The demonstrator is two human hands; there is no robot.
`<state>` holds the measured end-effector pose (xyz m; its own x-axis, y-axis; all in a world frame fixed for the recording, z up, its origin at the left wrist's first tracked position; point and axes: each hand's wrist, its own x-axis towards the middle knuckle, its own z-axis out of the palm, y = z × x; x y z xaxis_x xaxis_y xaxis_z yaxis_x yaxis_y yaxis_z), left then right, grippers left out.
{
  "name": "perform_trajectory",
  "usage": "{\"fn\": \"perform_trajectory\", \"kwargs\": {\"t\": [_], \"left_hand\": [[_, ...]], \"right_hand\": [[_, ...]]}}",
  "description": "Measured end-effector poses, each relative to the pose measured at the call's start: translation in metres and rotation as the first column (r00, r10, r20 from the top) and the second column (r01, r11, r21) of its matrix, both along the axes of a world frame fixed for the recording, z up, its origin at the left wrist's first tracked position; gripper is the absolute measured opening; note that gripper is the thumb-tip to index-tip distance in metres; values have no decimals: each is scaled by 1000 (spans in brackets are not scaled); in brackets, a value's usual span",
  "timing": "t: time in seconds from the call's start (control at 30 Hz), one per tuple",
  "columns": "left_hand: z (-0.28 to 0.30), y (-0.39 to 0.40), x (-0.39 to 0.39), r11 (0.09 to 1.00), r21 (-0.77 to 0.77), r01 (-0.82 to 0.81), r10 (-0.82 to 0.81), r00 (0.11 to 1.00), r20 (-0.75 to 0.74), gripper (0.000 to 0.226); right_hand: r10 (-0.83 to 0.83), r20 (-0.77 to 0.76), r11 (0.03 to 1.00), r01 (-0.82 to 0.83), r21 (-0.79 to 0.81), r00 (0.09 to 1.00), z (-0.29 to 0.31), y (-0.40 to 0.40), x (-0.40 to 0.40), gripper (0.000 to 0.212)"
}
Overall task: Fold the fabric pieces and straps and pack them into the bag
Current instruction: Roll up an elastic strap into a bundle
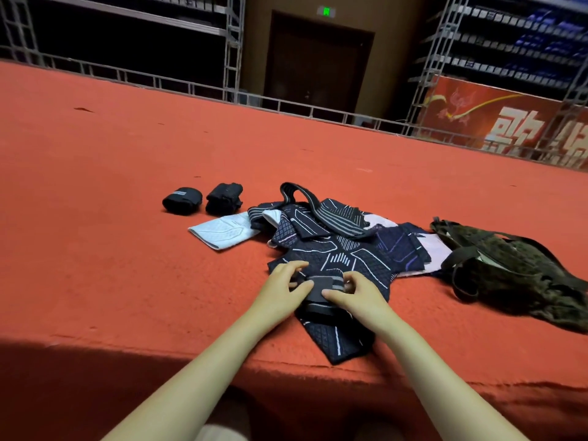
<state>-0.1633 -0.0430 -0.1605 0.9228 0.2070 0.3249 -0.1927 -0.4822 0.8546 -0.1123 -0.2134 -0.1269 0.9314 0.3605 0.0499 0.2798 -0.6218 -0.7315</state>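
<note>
1. I see a red carpeted table (133,192), metal truss (234,49) and a door (318,65) behind.
2. My left hand (280,294) and right hand (356,294) have fingers pinching a grey strap (321,281) over patterned fabric pieces (350,256) near the front edge.
3. The bag (515,272) lies right; 2 rolled bundles (203,198) sit left.

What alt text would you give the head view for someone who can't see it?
Both hands, left and right, fold a dark strap over a pile of patterned fabric on a red surface. Two rolled bundles lie far left, a dark bag at right.
</note>
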Motion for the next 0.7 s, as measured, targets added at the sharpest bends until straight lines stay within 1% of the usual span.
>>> {"fn": "perform_trajectory", "kwargs": {"t": [0.03, 0.07, 0.13, 0.2, 0.27, 0.37, 0.43, 0.5, 0.57, 0.63, 0.67, 0.7], "left_hand": [[-2, 0, 1, 1000, 0, -10, 10, 1000, -8, 37], [-3, 0, 1, 1000, 6, -12, 12, 1000, -13, 35], [-5, 0, 1, 1000, 5, -8, 8, 1000, -14, 32], [-5, 2, 2, 999, -50, -8, 7, 1000, -12, 31], [-2, 6, 2, 986, -168, 11, -11, 1000, 4, 28], [7, 21, 0, 904, -424, 58, -27, 997, 79, 28], [13, 37, 0, 854, -517, 61, -9, 995, 103, 31], [18, 58, 2, 817, -576, 30, 28, 995, 92, 33], [22, 85, 4, 816, -574, -69, 141, 987, 82, 32], [27, 116, 7, 833, -521, -185, 260, 963, 73, 34], [29, 133, 9, 833, -495, -247, 322, 944, 71, 35], [31, 152, 12, 828, -468, -310, 383, 921, 69, 37]], "right_hand": [[0, 38, 999, 1, -35, 999, 0, 2, 0, 56], [21, 52, 999, -19, -31, 998, 1, 3, -2, 58], [81, 52, 996, -82, 26, 995, 1, 7, -7, 51], [111, 69, 990, -116, 82, 991, 4, 12, -10, 45], [132, 90, 974, -147, 175, 987, 8, 19, -10, 39], [192, 33, 894, -189, 406, 981, 17, 42, -5, 38], [196, 30, 844, -184, 504, 980, 23, 68, 0, 40], [202, 42, 819, -192, 541, 979, 27, 101, 8, 43], [241, 46, 823, -229, 520, 969, 24, 136, 16, 47], [256, 23, 861, -239, 449, 966, 18, 169, 27, 48], [232, 38, 900, -230, 370, 972, 15, 185, 34, 52], [208, 84, 940, -223, 257, 975, 11, 199, 42, 57]]}}
